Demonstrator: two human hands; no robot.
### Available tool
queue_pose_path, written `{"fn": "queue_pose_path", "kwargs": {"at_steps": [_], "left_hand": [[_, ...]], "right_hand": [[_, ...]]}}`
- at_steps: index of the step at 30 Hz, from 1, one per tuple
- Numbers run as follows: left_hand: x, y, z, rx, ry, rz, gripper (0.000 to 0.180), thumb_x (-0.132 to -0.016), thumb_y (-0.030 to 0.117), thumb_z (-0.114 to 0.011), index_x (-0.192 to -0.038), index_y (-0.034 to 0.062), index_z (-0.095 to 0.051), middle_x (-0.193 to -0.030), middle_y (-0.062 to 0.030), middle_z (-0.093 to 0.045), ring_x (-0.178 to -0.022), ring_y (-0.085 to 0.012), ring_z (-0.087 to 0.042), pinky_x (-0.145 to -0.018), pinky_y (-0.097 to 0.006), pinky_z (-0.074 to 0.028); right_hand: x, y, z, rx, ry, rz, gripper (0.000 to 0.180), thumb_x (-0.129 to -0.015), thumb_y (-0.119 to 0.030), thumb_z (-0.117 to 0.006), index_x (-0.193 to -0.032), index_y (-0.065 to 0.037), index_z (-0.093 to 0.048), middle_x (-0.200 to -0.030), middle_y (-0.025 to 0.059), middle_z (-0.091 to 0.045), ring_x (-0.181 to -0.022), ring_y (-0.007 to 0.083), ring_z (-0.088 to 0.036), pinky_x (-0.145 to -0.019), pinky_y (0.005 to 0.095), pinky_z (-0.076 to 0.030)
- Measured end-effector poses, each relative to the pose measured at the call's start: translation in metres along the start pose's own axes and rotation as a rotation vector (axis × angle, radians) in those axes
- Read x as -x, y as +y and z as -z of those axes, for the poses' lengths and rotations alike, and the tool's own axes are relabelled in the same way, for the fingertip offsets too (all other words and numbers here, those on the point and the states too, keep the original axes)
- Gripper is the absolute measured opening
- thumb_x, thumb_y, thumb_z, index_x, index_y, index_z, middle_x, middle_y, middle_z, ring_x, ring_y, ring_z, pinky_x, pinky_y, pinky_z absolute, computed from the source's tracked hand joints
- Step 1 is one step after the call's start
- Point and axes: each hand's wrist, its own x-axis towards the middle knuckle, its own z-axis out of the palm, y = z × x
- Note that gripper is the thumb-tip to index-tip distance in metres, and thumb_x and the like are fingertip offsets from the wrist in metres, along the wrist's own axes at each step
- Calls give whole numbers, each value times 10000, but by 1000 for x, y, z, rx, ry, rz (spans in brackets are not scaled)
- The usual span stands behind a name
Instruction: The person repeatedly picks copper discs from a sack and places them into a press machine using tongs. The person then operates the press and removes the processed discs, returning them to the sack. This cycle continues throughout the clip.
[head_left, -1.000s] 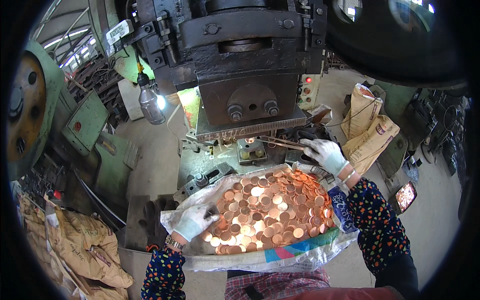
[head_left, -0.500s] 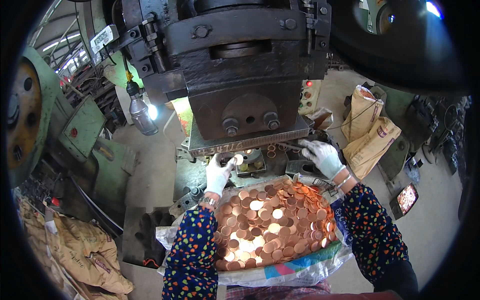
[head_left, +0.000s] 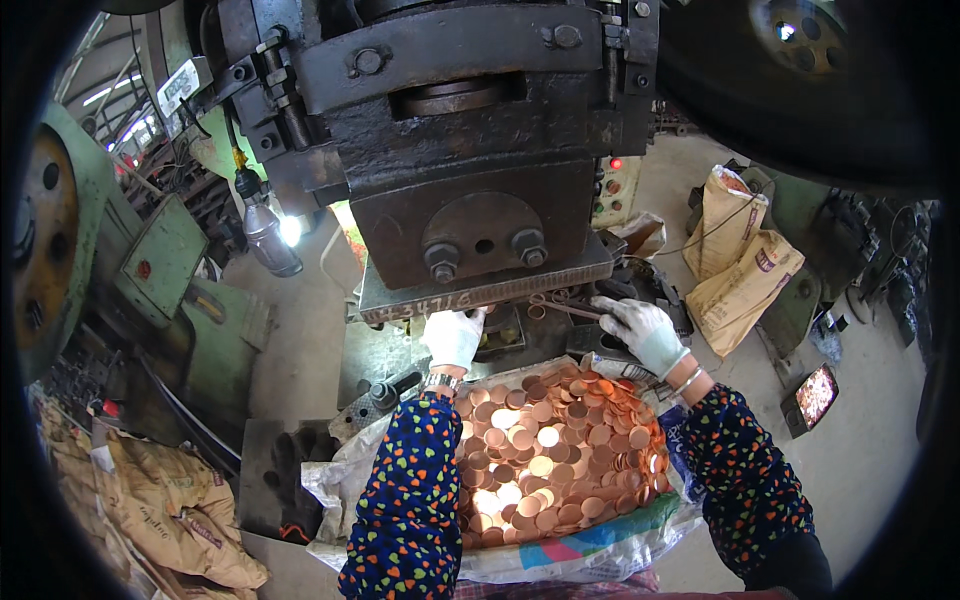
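Upper centre of the frame: a press machine (head_left: 470, 150) of dark, rough cast metal, blocky, with 2 large bolts on a rounded face plate; a flat steel plate with handwritten marks runs along its lower edge. Left edge: a green-painted machine housing (head_left: 150, 260), sheet metal, scuffed. Lower centre: a white woven plastic sack (head_left: 590, 550), crumpled, with a coloured printed band at its lower rim, spread open and heaped with copper discs (head_left: 560, 450), round, flat, shiny and overlapping. Right of centre: 2 brown paper sacks (head_left: 745, 265), upright and creased, with printed marks in dark and red. Lower left: more brown paper sacks (head_left: 170, 510), slumped and wrinkled. Left of the press: a metal-shaded work lamp (head_left: 270, 235), lit.

The left hand (head_left: 452, 338), in a white knit glove, reaches under the press plate just above the disc heap; whether it grips anything cannot be told. The right hand (head_left: 643, 330), also white-gloved, is closed around thin metal tongs (head_left: 565, 306) that point left toward the die area. Both sleeves are dark fabric with small multicoloured spots.
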Motion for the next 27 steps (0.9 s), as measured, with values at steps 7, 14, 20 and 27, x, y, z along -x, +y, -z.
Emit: {"fn": "queue_pose_path", "kwargs": {"at_steps": [7,14,20,27], "left_hand": [[5,-5,-3,35,106,-146,320,-824,394,-644,-843,80,-702,-778,-155,-662,-706,-339,-635,-660,-428,-520],[11,-4,14,95,93,-203,239,-838,338,-616,-855,112,-691,-803,-108,-659,-778,-300,-631,-694,-411,-513],[51,-29,68,354,-28,-303,225,-831,262,-634,-967,90,-686,-911,-115,-659,-836,-296,-632,-757,-368,-506],[132,-90,120,337,-712,-175,344,-831,395,-634,-1098,180,-660,-1010,-80,-662,-967,-259,-623,-868,-367,-492]], "right_hand": [[4,2,3,-91,-107,-9,342,-925,-348,-514,-1200,-166,-605,-906,134,-656,-852,309,-628,-723,404,-498],[0,-13,2,-79,-169,-40,341,-933,-328,-507,-1186,-124,-611,-929,182,-654,-868,343,-619,-738,420,-487],[27,-29,-2,-112,-204,77,333,-947,-354,-480,-1197,-156,-577,-870,142,-654,-821,322,-629,-719,421,-510],[61,-42,-3,-261,-67,13,338,-924,-331,-515,-1173,-124,-610,-895,176,-654,-824,341,-632,-730,414,-500]]}}
